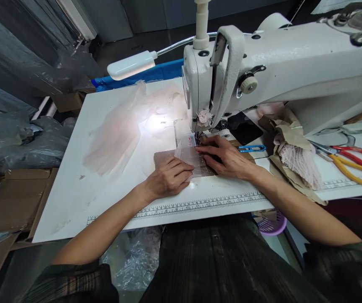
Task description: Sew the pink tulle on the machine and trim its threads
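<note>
The white table (61,181) bears sheer fabric (186,153) at the sewing head's (196,84) six o'clock; at the fabric's eight rests the curled left hand (169,177), grip unclear; at three the half-open right hand (229,160) touches it

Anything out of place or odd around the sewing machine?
Two things. A pale tangle, thread or fabric, clings to the sewing machine above the needle area, an odd spot for loose material. On the right, the brown paper around the lacy bundle is crumpled and reaches the front edge of the table.
</note>
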Demonstrator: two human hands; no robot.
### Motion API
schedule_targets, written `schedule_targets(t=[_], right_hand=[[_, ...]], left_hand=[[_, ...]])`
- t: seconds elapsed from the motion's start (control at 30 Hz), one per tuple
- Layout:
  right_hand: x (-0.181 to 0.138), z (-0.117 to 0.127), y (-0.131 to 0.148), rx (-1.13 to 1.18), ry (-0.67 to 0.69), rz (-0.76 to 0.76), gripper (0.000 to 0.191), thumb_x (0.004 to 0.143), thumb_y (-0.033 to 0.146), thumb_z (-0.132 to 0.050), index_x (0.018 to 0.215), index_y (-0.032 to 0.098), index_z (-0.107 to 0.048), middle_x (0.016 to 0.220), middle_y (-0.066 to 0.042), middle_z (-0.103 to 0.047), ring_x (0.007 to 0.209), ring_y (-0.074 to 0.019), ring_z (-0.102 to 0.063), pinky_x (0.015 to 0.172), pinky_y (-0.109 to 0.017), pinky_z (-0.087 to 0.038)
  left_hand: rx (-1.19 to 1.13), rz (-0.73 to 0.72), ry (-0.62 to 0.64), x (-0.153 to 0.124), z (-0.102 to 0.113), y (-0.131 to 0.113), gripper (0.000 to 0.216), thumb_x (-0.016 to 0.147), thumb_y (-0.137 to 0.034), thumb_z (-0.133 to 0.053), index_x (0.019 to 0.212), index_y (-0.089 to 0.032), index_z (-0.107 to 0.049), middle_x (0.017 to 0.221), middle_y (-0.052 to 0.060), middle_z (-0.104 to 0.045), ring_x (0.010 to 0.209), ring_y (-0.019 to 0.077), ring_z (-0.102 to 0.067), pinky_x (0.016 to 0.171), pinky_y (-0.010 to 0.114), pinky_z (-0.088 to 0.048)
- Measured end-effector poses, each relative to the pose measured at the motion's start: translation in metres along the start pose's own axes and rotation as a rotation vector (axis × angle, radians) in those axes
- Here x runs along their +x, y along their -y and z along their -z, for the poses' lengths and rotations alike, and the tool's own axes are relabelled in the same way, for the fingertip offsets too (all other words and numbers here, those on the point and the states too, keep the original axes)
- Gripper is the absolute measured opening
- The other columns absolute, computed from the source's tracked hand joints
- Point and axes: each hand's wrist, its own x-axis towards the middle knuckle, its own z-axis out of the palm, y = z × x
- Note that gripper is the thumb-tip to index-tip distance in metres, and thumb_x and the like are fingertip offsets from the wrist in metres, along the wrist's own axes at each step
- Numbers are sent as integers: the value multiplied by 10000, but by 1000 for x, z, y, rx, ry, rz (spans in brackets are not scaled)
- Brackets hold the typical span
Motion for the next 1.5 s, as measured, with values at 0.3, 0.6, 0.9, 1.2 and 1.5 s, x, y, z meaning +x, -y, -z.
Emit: schedule_targets(t=[0.3,0.6,0.9,1.2,1.5], right_hand=[[0,0,-5,-42,45,59,343,926,217,-520,1221,175,-688,1155,-149,-608,1097,-298,-530,977,-508,-460],[-1,3,-2,-23,43,48,361,927,206,-510,1247,165,-672,1151,-149,-604,1105,-292,-531,992,-491,-461],[-4,18,4,12,145,101,382,911,169,-490,1233,221,-688,1124,-126,-615,1062,-273,-556,951,-465,-483],[-6,15,9,-133,189,98,359,919,184,-524,1217,287,-696,1149,-118,-593,1098,-297,-517,923,-480,-466],[-6,12,9,-148,144,131,342,909,179,-536,1196,248,-708,1119,-135,-600,1069,-300,-510,883,-466,-466]], left_hand=[[37,-57,-22,4,4,0,146,929,-229,-562,964,-128,-661,999,103,-749,799,193,-667,711,359,-541],[38,-42,1,3,1,0,137,920,-223,-585,955,-116,-662,1000,111,-748,799,194,-661,718,360,-538],[36,-3,2,1,-1,0,127,926,-232,-572,965,-155,-666,1014,75,-751,806,179,-662,718,354,-539],[20,22,8,0,-2,0,127,909,-239,-584,952,-168,-680,1009,61,-754,807,182,-662,710,351,-525],[-25,173,-51,4,15,5,622,894,-669,-392,1051,-139,-678,1056,118,-733,819,235,-609,692,400,-420]])
